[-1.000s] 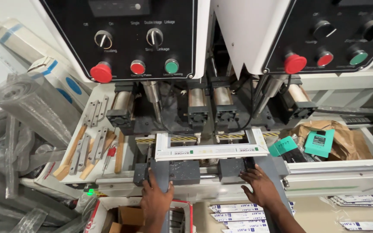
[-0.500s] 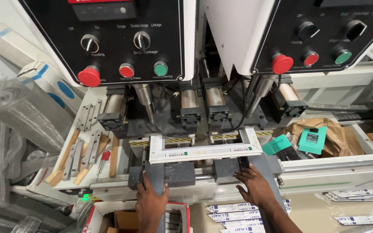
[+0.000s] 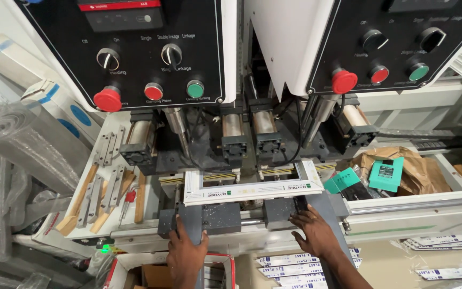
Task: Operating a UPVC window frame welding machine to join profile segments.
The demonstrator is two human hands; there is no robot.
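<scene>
Two hands at the front of a welding-type machine, white frame piece (image 3: 252, 187) taken as landmark. It is a short U-shaped section of white plastic profile, lying flat on the machine bed w/ both stub ends pointing back toward the clamp heads; yellow/black hazard strip (image 3: 215, 176) just behind it.

Left hand (image 3: 186, 251) below and left of the frame, palm down on a grey clamp block (image 3: 212, 218), fingers spread and lying flat, not closed on anything. Touching the block, not the frame.

Right hand (image 3: 315, 232) below the frame's right corner, fingers apart and extended, tips at the dark grey block (image 3: 282, 210) just under the frame's front edge. Cannot tell if the tips touch the frame itself.

Above the frame: four pneumatic cylinders in a row, approx. level w/ each other; over them two black control panels. Left panel (image 3: 135, 48) has red mushroom button (image 3: 107, 99), smaller red and green buttons, two rotary knobs. Right panel (image 3: 380, 37) similar.

Left of the frame: tray w/ metal hinges (image 3: 108, 155) and wood strips (image 3: 78, 200). Further left, a roll of clear film (image 3: 25, 144).

Right of the frame: teal cards (image 3: 386, 174) on crumpled brown paper (image 3: 418, 171).

Below the frame, past the hands: stacked white profile offcuts (image 3: 290, 265) and an open cardboard box (image 3: 145, 273).
</scene>
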